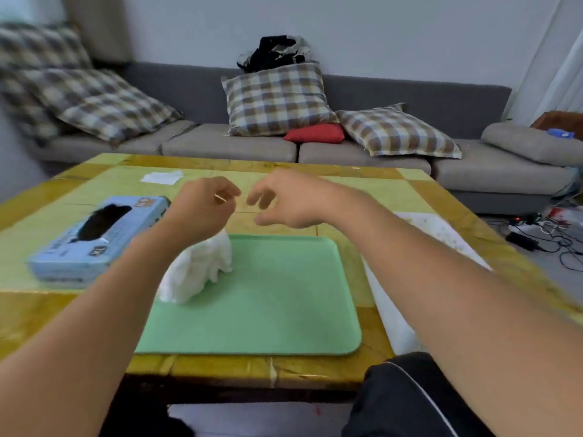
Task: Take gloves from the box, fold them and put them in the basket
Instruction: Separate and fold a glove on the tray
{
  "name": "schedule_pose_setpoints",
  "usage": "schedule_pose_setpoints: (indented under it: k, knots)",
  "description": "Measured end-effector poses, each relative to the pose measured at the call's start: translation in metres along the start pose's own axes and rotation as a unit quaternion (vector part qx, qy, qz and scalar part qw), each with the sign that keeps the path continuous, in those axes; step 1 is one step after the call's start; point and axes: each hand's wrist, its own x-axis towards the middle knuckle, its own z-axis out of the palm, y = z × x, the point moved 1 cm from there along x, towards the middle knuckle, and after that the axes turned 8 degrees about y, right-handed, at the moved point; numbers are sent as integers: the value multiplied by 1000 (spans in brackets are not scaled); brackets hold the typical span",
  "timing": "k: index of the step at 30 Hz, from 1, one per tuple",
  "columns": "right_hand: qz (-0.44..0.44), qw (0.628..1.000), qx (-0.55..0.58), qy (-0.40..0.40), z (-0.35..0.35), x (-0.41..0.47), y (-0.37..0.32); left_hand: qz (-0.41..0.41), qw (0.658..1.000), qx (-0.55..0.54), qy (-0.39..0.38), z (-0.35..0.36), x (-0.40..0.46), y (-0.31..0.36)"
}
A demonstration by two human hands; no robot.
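- At the far left we see a blue glove box [97, 239] lying flat on the bench [38, 313], its dark top opening facing up.
- Just right of the box, a crumpled white glove [197, 272] rests on the near-left part of a green tray [268, 298]; its upper end is hidden behind our left wrist, so we cannot tell whether it hangs from the hand.
- Our left hand [205, 206] is raised above the tray's far-left corner, fingers curled, with a thin pale sliver at the fingertips that is too small to name.
- Far behind it, a white sheet of paper [162, 177] lies on the bench.
- Our right hand [284, 200] hovers close beside the left hand, not touching it, fingers loosely bent downward and holding nothing.
- At the right edge of the bench, a white basket [438, 231] is mostly hidden by our right forearm.
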Motion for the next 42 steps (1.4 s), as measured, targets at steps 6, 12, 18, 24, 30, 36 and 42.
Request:
schedule_pose_setpoints:
  k: [6, 12, 18, 24, 30, 36, 42]
  knots:
    - [-47, 998, 24, -17, 120, 65, -57, -107, 986, 116, -48, -45, -53, -96]
    - [-20, 994, 107, -33, 138, 79, -59, -97, 975, 123, -155, -58, -62, -132]
    - [30, 983, 177, 38, 137, 90, -72, -31, 983, 105, -149, -47, -50, -133]
    - [11, 979, 197, 58, 139, 88, -64, -50, 985, 60, -156, -40, -40, -131]
    - [1, 977, 206, -61, 112, 63, -40, -57, 976, 85, -192, -37, -38, -137]
    - [71, 956, 243, -149, 83, 31, 3, -61, 967, 147, -199, -36, -37, -134]
    - [109, 880, 462, 28, 70, 20, 6, -106, 978, -155, -95, -35, -33, -72]
